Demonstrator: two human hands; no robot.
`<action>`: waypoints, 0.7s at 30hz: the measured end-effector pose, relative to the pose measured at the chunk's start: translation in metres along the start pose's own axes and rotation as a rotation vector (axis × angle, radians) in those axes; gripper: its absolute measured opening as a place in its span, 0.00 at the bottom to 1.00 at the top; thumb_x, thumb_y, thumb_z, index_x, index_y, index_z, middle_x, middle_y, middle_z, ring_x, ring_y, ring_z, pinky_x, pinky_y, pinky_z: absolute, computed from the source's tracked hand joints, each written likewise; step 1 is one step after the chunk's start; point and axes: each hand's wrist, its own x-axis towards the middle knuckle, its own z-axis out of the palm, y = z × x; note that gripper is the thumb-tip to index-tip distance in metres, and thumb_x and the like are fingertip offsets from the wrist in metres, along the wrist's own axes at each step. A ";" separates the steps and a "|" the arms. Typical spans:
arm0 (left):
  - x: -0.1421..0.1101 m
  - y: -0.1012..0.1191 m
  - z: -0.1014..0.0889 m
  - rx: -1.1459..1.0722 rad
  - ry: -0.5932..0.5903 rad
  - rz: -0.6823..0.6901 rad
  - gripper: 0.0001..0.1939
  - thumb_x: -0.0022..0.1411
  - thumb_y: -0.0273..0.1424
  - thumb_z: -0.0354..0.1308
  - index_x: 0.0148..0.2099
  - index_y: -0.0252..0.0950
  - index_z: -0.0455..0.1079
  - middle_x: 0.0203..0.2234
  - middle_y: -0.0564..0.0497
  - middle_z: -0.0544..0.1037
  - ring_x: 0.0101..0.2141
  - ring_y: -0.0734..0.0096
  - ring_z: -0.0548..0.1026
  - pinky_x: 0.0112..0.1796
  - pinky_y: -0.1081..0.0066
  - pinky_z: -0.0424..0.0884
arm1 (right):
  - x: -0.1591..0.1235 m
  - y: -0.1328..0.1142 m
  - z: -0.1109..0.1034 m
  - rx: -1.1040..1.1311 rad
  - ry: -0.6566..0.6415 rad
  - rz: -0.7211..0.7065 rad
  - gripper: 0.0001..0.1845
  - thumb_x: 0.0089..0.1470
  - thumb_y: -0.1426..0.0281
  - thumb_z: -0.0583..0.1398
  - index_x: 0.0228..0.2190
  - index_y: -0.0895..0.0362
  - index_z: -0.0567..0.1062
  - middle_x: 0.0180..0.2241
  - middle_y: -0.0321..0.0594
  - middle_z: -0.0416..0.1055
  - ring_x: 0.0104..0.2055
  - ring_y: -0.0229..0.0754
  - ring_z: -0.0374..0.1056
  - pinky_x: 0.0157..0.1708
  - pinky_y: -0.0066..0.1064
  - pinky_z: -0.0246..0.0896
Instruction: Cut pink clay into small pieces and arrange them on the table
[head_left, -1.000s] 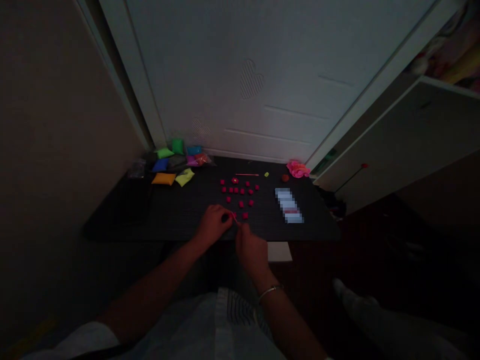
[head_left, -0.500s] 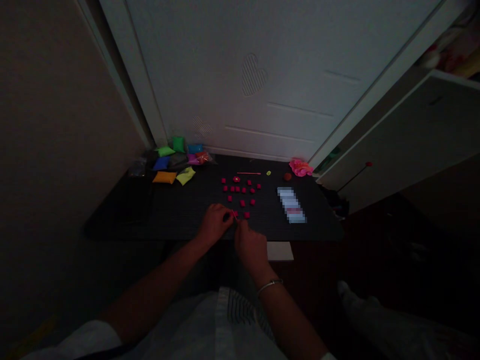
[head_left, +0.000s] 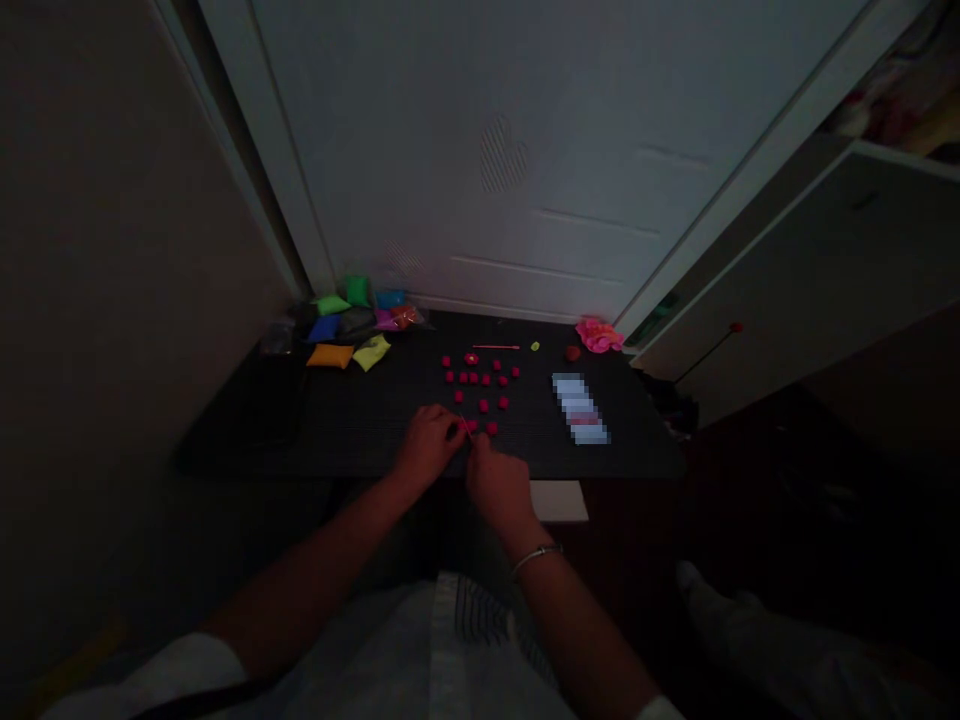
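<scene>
In the head view my right hand (head_left: 501, 485) is closed around a thin pink stick-like modelling tool (head_left: 466, 424). Its tip points up and left toward the fingertips of my left hand (head_left: 427, 440). There, thumb and forefinger curl together on a small pink clay piece (head_left: 471, 426), partly covered by the fingers and the tool. Beyond my hands several more small pink clay lumps (head_left: 484, 406) lie in loose rows on the dark table (head_left: 375, 420). One flattened pink lump (head_left: 471, 359) has a pale spot in its middle.
Coloured clay packets (head_left: 331, 356) crowd the table's back left. A second thin pink stick (head_left: 496, 347) and a small yellow-green bit (head_left: 535, 346) lie behind the lumps. To the right are a lit phone (head_left: 580, 408), a reddish ball (head_left: 572, 354) and a pink ruffled item (head_left: 599, 336).
Both hands stay together over the same spot. The tool shifts slightly at my left fingertips, and my right hand moves a little up and left. The whole view sways slightly.
</scene>
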 end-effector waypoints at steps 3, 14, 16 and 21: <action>0.001 0.000 0.000 -0.003 -0.005 -0.003 0.08 0.55 0.31 0.53 0.33 0.35 0.72 0.29 0.48 0.71 0.34 0.64 0.67 0.38 0.65 0.64 | -0.007 0.002 0.002 -0.005 -0.029 0.019 0.10 0.57 0.72 0.45 0.40 0.58 0.61 0.25 0.44 0.73 0.27 0.43 0.72 0.26 0.29 0.62; 0.001 0.000 -0.001 0.004 0.068 -0.065 0.05 0.53 0.28 0.54 0.31 0.36 0.71 0.28 0.50 0.71 0.35 0.66 0.68 0.39 0.65 0.63 | 0.003 -0.007 -0.003 -0.011 0.000 0.029 0.10 0.58 0.72 0.44 0.39 0.59 0.61 0.26 0.46 0.73 0.29 0.43 0.72 0.27 0.29 0.62; 0.001 0.001 -0.002 0.003 0.100 -0.091 0.06 0.53 0.28 0.53 0.32 0.36 0.70 0.29 0.49 0.72 0.35 0.65 0.68 0.39 0.65 0.63 | -0.004 -0.005 0.000 0.003 0.003 0.028 0.09 0.58 0.72 0.45 0.39 0.58 0.61 0.25 0.44 0.73 0.27 0.43 0.72 0.26 0.29 0.62; 0.002 0.002 -0.004 -0.009 0.105 -0.105 0.06 0.53 0.27 0.52 0.34 0.36 0.69 0.31 0.48 0.73 0.36 0.64 0.69 0.40 0.64 0.63 | -0.019 0.002 0.010 0.100 0.042 0.060 0.10 0.58 0.71 0.44 0.38 0.59 0.62 0.25 0.42 0.73 0.27 0.43 0.72 0.24 0.28 0.59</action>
